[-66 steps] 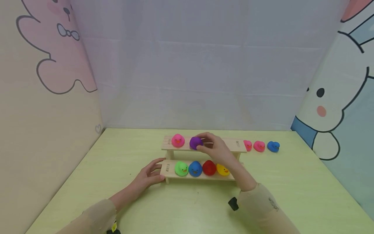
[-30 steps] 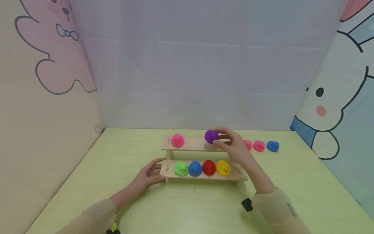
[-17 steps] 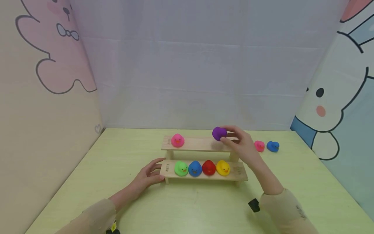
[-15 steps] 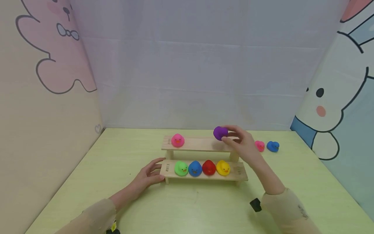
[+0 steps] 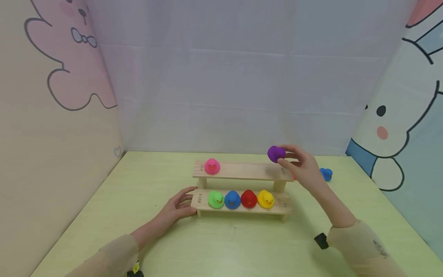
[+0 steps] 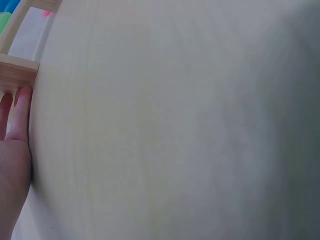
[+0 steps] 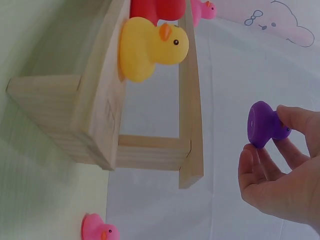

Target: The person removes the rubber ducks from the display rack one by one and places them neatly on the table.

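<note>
A purple rubber duck (image 5: 276,154) is pinched between the thumb and fingers of my right hand (image 5: 304,167), above the right end of the upper plank. In the right wrist view, the duck (image 7: 265,125) hangs apart from the two-tier wooden stand (image 7: 100,110). My left hand (image 5: 176,206) holds the left end of the stand's lower plank (image 5: 199,202), thumb at the front and fingers behind. Along that plank sit a green duck (image 5: 216,199), a blue duck (image 5: 232,199), a red duck (image 5: 248,199) and a yellow duck (image 5: 265,199). A pink duck (image 5: 212,166) sits on the upper plank's left end.
On the table (image 5: 242,246), right of the stand, a blue duck (image 5: 326,174) lies partly behind the right hand. A pink duck (image 7: 99,227) shows low in the right wrist view. A pale curtain (image 5: 221,96) hangs behind; printed panels flank both sides.
My right hand has lifted the purple duck off the upper plank and carried it rightward and up, now covering table ducks that showed earlier. The left hand has stayed in place.
</note>
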`<state>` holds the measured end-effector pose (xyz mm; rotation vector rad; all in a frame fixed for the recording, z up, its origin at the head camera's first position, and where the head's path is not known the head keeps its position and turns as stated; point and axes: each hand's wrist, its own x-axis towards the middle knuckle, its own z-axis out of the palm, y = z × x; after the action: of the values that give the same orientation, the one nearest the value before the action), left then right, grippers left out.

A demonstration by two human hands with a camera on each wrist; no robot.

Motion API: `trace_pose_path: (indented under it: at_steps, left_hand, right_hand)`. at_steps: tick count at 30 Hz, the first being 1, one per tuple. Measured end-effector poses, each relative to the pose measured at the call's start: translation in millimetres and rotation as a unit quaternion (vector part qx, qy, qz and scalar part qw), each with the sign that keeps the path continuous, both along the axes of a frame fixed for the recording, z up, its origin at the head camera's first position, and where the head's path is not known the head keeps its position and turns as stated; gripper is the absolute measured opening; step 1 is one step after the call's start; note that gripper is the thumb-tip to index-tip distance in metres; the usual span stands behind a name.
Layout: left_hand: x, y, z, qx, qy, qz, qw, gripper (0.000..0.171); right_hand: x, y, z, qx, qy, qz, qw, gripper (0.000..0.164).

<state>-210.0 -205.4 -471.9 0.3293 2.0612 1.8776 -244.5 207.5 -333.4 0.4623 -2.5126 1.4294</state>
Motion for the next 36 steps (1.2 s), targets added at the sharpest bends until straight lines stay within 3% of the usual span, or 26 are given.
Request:
trace_pose_path:
  at_steps: [10,26,36]
  left_hand:
    - [-0.1,0.6,1.3,-0.002,-0.002,0.005,1.0,0.068]
    - [1.9,0.6,0.2,0.001,0.004,0.001,1.0,0.069]
    - [0.8,1.5,2.3,-0.004,0.004,0.003,1.0,0.066]
  right_hand:
    - [-1.8,28.9,-6.0,0.013,0.005,-0.029,0.999,0.046]
    - [0.9,59.6,-30.2,0.06,-0.009,-0.063,0.996,0.049]
    - [0.9,69.0,-48.0,0.054,-0.019,-0.059,0.997,0.048]
